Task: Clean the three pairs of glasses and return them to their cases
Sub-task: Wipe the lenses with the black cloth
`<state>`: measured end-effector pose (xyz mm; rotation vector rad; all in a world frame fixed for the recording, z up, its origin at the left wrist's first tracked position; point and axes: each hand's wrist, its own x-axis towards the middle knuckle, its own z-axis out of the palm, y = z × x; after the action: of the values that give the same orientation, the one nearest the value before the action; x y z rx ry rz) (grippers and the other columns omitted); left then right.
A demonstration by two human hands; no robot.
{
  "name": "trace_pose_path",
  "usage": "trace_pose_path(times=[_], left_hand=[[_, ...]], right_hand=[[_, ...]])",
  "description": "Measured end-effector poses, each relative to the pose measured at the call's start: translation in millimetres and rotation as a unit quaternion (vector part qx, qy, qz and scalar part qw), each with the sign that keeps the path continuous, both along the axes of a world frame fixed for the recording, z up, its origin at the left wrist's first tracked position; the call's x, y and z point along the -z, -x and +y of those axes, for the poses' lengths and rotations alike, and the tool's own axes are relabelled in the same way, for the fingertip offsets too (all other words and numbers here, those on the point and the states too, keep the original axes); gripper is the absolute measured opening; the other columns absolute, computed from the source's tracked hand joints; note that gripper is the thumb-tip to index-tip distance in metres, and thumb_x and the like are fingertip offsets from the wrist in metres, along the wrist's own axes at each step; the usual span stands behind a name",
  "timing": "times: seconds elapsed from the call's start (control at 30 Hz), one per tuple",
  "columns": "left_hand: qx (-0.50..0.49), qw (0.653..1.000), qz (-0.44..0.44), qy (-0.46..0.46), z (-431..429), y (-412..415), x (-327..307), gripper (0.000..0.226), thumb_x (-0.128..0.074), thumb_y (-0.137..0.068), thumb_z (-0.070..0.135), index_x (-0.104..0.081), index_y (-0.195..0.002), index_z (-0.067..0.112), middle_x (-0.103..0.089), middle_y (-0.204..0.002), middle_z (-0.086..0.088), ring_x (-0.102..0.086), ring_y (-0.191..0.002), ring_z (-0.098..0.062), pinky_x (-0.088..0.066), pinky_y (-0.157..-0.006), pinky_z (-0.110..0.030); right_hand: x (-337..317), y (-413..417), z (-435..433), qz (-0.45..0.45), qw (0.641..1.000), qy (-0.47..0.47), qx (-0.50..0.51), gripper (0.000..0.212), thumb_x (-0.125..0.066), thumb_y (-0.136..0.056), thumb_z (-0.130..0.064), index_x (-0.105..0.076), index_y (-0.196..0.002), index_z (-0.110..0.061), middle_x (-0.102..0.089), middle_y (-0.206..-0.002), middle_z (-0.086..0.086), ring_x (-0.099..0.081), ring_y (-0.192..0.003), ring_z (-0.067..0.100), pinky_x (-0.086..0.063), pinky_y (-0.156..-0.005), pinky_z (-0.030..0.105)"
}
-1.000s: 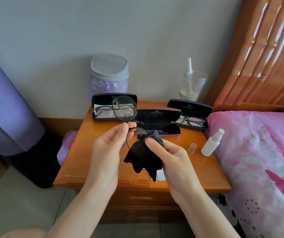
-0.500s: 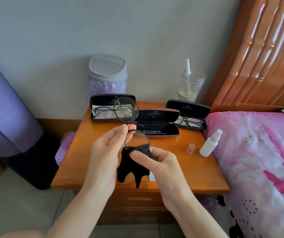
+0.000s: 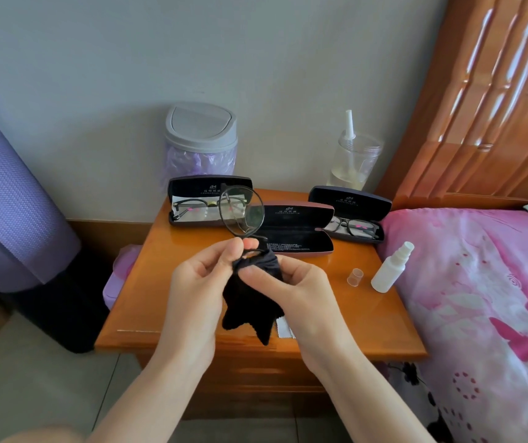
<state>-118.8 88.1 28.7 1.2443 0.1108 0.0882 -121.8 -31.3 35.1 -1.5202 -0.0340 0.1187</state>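
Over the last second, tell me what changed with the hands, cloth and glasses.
The right hand gathered the black cloth up over the lower lens of the round glasses, nearly covering it, and closed toward the left hand, which still pinches the bridge. The open cases and spray bottle stayed put.

Three open cases, three pairs of glasses, one cloth, one spray bottle, one cap.

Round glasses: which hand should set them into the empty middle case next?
Left, probably: the left hand pinches the round glasses by the frame; the right hand grips the black cloth.
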Motion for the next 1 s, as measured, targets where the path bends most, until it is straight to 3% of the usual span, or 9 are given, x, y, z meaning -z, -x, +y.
trace_pose_path(times=[0.13, 0.23, 0.37, 0.47, 0.63, 0.73, 0.83, 0.9, 1.0], left_hand=[[-0.013, 1.0, 0.002, -0.003, 4, -4, -1, 0.023, -0.058, -0.071, 0.039, -0.077, -0.075, 0.026, -0.075, -0.083, 0.004, -0.07, -0.091, -0.011, -0.05, -0.086, -0.031], [-0.021, 1.0, 0.002, 0.018, 5, -6, -3, 0.02, -0.059, -0.07, 0.037, -0.078, -0.07, 0.029, -0.076, -0.082, 0.007, -0.07, -0.092, -0.009, -0.048, -0.095, -0.03], [-0.021, 0.999, 0.003, 0.039, 4, -9, -3, 0.02, -0.06, -0.069, 0.035, -0.078, -0.07, 0.026, -0.075, -0.08, 0.01, -0.07, -0.089, -0.006, -0.047, -0.093, -0.027], [-0.025, 0.998, 0.006, 0.063, 4, -11, -2, 0.023, -0.06, -0.072, 0.033, -0.074, -0.083, 0.019, -0.075, -0.081, 0.009, -0.07, -0.091, -0.008, -0.049, -0.09, -0.026], [-0.04, 0.996, -0.006, 0.076, 12, -17, -1, 0.029, -0.06, -0.073, 0.034, -0.071, -0.091, 0.014, -0.075, -0.084, 0.008, -0.07, -0.097, -0.012, -0.053, -0.091, -0.024], [-0.037, 0.997, -0.008, 0.074, 14, -18, -2, 0.03, -0.06, -0.074, 0.033, -0.071, -0.093, 0.013, -0.075, -0.087, 0.007, -0.07, -0.096, -0.011, -0.053, -0.087, -0.019], [-0.031, 0.997, -0.007, 0.065, 16, -18, -2, 0.03, -0.06, -0.074, 0.034, -0.071, -0.093, 0.014, -0.076, -0.088, 0.006, -0.07, -0.097, -0.011, -0.053, -0.086, -0.018], [-0.03, 0.998, -0.008, 0.059, 18, -18, -2, 0.03, -0.061, -0.074, 0.034, -0.072, -0.093, 0.013, -0.075, -0.087, 0.006, -0.07, -0.097, -0.011, -0.053, -0.087, -0.018], [-0.032, 0.998, -0.009, 0.054, 19, -18, -2, 0.029, -0.061, -0.073, 0.034, -0.072, -0.092, 0.014, -0.076, -0.088, 0.006, -0.07, -0.097, -0.011, -0.053, -0.085, -0.017]], right_hand=[[5, 1, -7, -0.034, 0.997, 0.061, -0.033, 0.016, -0.07, -0.083, -0.017, -0.073, -0.092, -0.004, -0.075, -0.08, 0.008, -0.073, -0.075, 0.016, -0.056, -0.068, 0.021], [7, 0, -16, -0.043, 0.995, 0.081, -0.048, 0.011, -0.07, -0.083, -0.015, -0.073, -0.088, -0.006, -0.075, -0.08, 0.005, -0.072, -0.076, 0.014, -0.053, -0.067, 0.018], [7, -1, -27, -0.042, 0.994, 0.077, -0.064, 0.009, -0.065, -0.086, -0.011, -0.072, -0.088, -0.006, -0.075, -0.077, 0.004, -0.072, -0.076, 0.014, -0.052, -0.065, 0.016], [6, 0, -35, -0.046, 0.995, 0.074, -0.05, 0.012, -0.061, -0.089, -0.01, -0.072, -0.091, -0.008, -0.075, -0.076, -0.002, -0.072, -0.077, 0.009, -0.05, -0.063, 0.013], [-4, -10, -67, -0.069, 0.988, 0.119, 0.07, 0.01, -0.061, -0.088, -0.01, -0.072, -0.09, -0.009, -0.075, -0.074, -0.002, -0.071, -0.072, 0.007, -0.051, -0.058, 0.014], [-3, -19, -91, -0.08, 0.958, 0.247, 0.125, 0.013, -0.061, -0.09, -0.014, -0.07, -0.083, -0.009, -0.071, -0.07, 0.004, -0.068, -0.067, 0.013, -0.052, -0.056, 0.016], [9, -25, -104, -0.026, 0.931, 0.344, 0.118, 0.014, -0.057, -0.093, -0.013, -0.065, -0.085, -0.005, -0.067, -0.072, 0.008, -0.065, -0.069, 0.025, -0.047, -0.051, 0.016], [20, -27, -107, 0.005, 0.894, 0.435, 0.11, 0.01, -0.058, -0.093, -0.013, -0.065, -0.1, -0.01, -0.068, -0.09, 0.011, -0.064, -0.079, 0.029, -0.047, -0.057, 0.021], [31, -26, -107, 0.026, 0.823, 0.561, 0.087, 0.045, -0.064, -0.089, -0.016, -0.052, -0.133, -0.016, -0.057, -0.131, 0.007, -0.059, -0.11, 0.028, -0.049, -0.084, 0.03]])
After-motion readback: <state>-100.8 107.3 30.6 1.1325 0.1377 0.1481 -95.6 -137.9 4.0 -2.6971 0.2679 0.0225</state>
